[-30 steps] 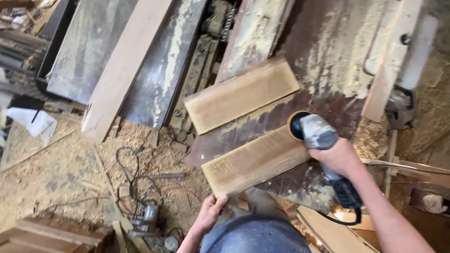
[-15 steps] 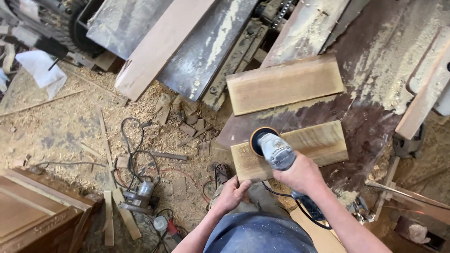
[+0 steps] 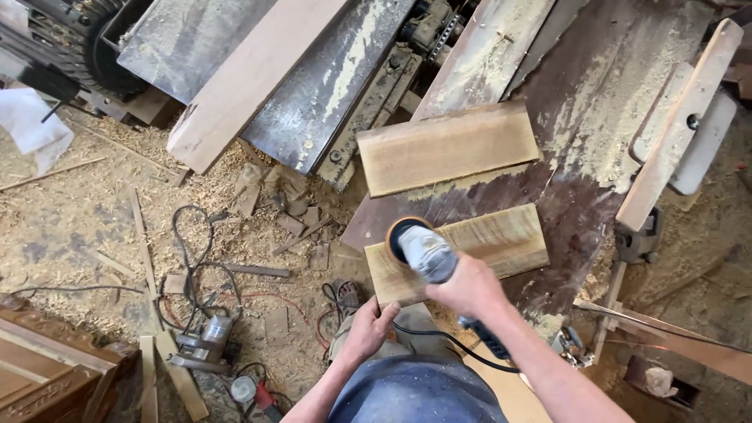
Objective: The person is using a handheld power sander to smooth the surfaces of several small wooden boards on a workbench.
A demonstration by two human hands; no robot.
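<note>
- The board (image 3: pixel 470 251) under my sander (image 3: pixel 423 254) is bare wood, pale, matt and dusty.
- The sander has a dull grey metal-looking head and a black plastic handle.
- The second board (image 3: pixel 446 147) is the same raw, matt wood.
- The bench top (image 3: pixel 595 180) is dark, worn and caked with sawdust.
- The floor (image 3: pixel 78 227) is rough with shavings.

The near board (image 3: pixel 478 249) is pale tan with fine streaked grain; the far board (image 3: pixel 446 146) is a duller yellow-brown. The sander (image 3: pixel 423 254) has a grey body, an orange-rimmed black disc and a black cord. The surface (image 3: pixel 580 204) is dark reddish-brown, dusted with pale yellow sawdust. The floor (image 3: pixel 70 227) is sandy with shavings.
</note>
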